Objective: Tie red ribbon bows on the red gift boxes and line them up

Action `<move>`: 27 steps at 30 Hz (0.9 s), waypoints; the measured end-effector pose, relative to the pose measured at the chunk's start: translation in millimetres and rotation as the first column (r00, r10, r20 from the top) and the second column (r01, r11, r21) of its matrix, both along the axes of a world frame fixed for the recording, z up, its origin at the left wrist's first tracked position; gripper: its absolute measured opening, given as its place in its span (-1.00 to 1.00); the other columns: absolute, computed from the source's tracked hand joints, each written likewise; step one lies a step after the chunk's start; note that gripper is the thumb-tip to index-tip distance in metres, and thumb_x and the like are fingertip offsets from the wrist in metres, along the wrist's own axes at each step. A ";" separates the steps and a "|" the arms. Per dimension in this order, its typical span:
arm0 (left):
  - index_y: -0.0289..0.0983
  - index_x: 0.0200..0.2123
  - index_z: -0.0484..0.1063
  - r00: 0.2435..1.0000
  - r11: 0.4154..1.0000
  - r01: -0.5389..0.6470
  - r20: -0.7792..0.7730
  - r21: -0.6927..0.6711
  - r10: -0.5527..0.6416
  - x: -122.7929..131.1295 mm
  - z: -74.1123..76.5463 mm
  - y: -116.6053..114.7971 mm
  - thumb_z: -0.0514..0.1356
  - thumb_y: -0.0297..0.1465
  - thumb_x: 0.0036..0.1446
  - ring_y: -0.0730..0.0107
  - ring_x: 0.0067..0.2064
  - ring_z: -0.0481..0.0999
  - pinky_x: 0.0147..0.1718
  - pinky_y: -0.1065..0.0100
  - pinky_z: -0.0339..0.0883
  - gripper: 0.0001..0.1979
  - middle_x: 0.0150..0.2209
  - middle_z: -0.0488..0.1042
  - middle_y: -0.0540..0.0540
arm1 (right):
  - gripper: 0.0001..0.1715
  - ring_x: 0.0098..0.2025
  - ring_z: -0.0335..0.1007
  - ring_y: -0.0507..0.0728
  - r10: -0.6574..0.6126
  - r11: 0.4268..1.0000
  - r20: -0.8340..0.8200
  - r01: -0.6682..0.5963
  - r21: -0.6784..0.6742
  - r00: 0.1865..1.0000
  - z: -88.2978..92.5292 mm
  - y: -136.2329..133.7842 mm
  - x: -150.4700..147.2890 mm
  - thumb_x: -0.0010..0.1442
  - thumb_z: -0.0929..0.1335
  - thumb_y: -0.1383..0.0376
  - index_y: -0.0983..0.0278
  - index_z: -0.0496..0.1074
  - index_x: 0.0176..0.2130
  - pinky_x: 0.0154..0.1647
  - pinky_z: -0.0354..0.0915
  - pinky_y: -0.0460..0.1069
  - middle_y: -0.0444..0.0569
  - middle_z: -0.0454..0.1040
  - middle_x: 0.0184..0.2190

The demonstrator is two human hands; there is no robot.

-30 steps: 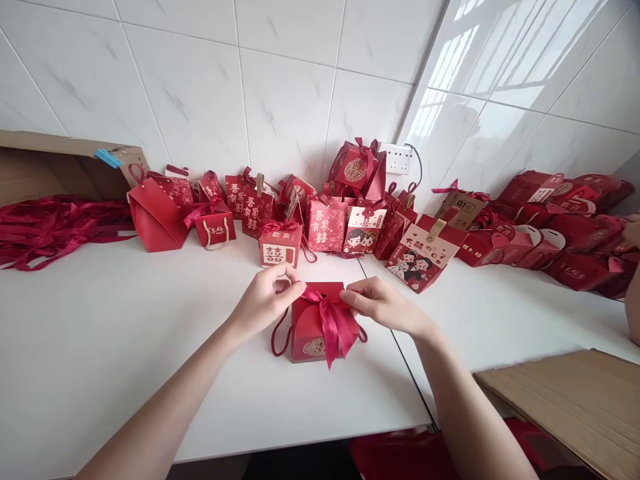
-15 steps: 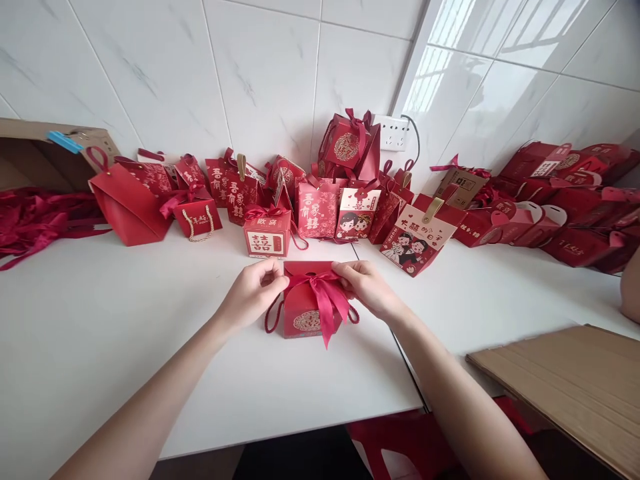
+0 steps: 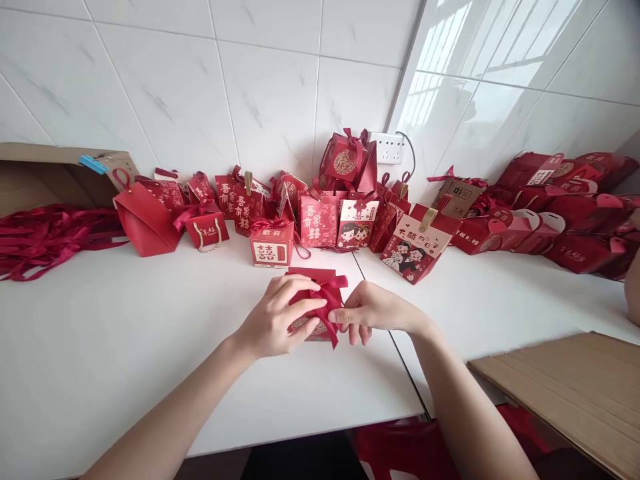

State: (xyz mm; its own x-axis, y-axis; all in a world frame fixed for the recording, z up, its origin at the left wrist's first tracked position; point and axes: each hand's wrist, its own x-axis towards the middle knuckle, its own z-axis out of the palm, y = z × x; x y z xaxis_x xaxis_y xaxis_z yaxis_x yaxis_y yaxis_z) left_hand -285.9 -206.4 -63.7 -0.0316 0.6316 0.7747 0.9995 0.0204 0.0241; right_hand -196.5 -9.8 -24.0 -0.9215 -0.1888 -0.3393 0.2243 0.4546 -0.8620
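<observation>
A red gift box [image 3: 313, 273] stands on the white table in front of me, with a gold round emblem low on its front. Across it is a dark red ribbon bow [image 3: 332, 291], partly covered by my fingers. My left hand [image 3: 281, 312] lies over the box's front from the left, its fingers spread and touching the bow. From the right, my right hand [image 3: 371, 311] pinches the ribbon between thumb and curled fingers, near the lower part of the bow. Most of the emblem is hidden.
Several finished red boxes and bags stand along the wall, among them a small double-happiness box [image 3: 271, 244] and a couple-print box [image 3: 415, 245]. Loose ribbons [image 3: 55, 233] lie left by a carton [image 3: 65, 160]. Cardboard [image 3: 555, 380] juts in at right, where a person's arm [image 3: 633, 290] shows.
Both hands have moved down from the bow's upper sides to its middle and lower part. My left fingers have spread over the box front. The view has tilted slightly upward.
</observation>
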 end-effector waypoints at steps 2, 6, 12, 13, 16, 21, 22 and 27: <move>-0.22 -0.22 0.43 1.000 1.000 0.001 0.008 0.025 -0.001 -1.6 -1.9 1.3 0.15 -0.49 0.11 0.23 -0.09 0.42 -0.10 0.18 0.35 -0.85 -0.19 0.45 -0.14 | -0.52 -0.70 0.29 -0.04 0.007 1.000 -0.018 -0.007 -0.011 1.000 -1.7 -2.1 -0.8 0.00 0.41 -0.02 0.37 0.46 -0.53 -0.62 0.29 -0.13 -0.08 0.46 -0.66; -0.24 -0.31 0.45 0.994 0.996 0.020 0.107 0.090 -0.030 -3.5 -2.7 2.1 0.18 -0.51 0.11 0.30 -0.14 0.43 -0.13 0.24 0.36 -0.91 -0.23 0.45 -0.13 | -0.56 -0.66 0.32 -0.04 0.054 0.997 -0.079 -0.058 -0.051 0.995 -1.3 -0.7 -1.0 0.07 0.37 0.03 0.37 0.45 -0.53 -0.59 0.30 -0.13 -0.08 0.47 -0.63; -0.24 -0.43 0.37 0.701 0.949 -0.208 0.713 0.236 -0.023 -1.5 4.5 0.3 0.12 -0.34 0.18 0.38 -0.30 0.45 -0.28 0.37 0.35 -0.85 -0.40 0.44 -0.03 | -0.60 -0.76 0.16 -0.06 -0.061 0.961 -0.174 0.011 -0.275 0.983 -4.4 17.0 -5.9 0.04 0.35 0.14 0.31 0.30 -0.68 -0.70 0.13 -0.14 -0.22 0.22 -0.80; -0.25 -0.42 0.36 0.605 0.933 -0.274 0.796 0.231 -0.020 -2.8 6.4 -0.4 0.11 -0.29 0.17 0.38 -0.32 0.45 -0.30 0.37 0.35 -0.82 -0.43 0.42 -0.03 | -0.60 -0.76 0.13 -0.05 -0.125 0.932 -0.210 0.042 -0.360 0.970 -6.0 21.7 -7.5 0.02 0.34 0.17 0.29 0.26 -0.71 -0.71 0.10 -0.13 -0.24 0.15 -0.81; -0.24 -0.43 0.30 0.410 0.836 -0.432 0.899 0.339 -0.153 -12.6 16.8 -3.5 0.14 -0.19 0.09 0.38 -0.36 0.44 -0.31 0.36 0.37 -0.76 -0.49 0.38 0.00 | -0.55 -0.72 0.00 -0.02 -0.334 0.804 -0.292 0.109 -0.585 0.896 -6.8 37.0 -11.8 -0.03 0.34 0.17 0.22 0.10 -0.76 -0.75 0.05 -0.10 -0.28 -0.08 -0.80; -0.22 -0.45 0.23 0.386 0.641 -0.441 0.777 0.628 -0.497 -26.7 60.5 -11.1 0.24 -0.23 -0.03 0.50 -0.46 0.41 -0.36 0.38 0.38 -0.75 -0.51 0.32 0.09 | -0.56 -0.58 0.01 0.01 -0.594 0.658 -0.369 0.167 -0.735 0.715 22.7 46.3 -14.5 -0.09 0.37 0.16 0.21 0.08 -0.73 -0.62 0.18 -0.07 -0.18 0.05 -0.68; -0.23 -0.46 0.25 0.404 0.646 -0.398 0.757 0.651 -0.513 -25.9 71.1 -11.3 0.25 -0.24 -0.03 0.51 -0.48 0.40 -0.37 0.39 0.38 -0.75 -0.53 0.31 0.10 | -0.58 -0.53 0.09 0.03 -0.612 0.652 -0.393 0.157 -0.742 0.687 32.6 42.5 -15.0 -0.09 0.39 0.17 0.23 0.12 -0.73 -0.52 0.25 -0.04 -0.14 0.17 -0.62; -0.26 -0.48 0.32 0.438 0.805 -0.130 0.762 0.579 -0.477 -9.3 108.7 5.0 0.21 -0.21 0.06 0.46 -0.45 0.43 -0.43 0.39 0.37 -0.75 -0.50 0.38 0.04 | -0.66 -0.37 0.28 0.05 -0.546 0.707 -0.506 0.043 -0.706 0.668 81.1 3.6 -22.8 0.01 0.40 0.13 0.27 0.37 -0.63 -0.21 0.29 0.01 -0.06 0.42 -0.43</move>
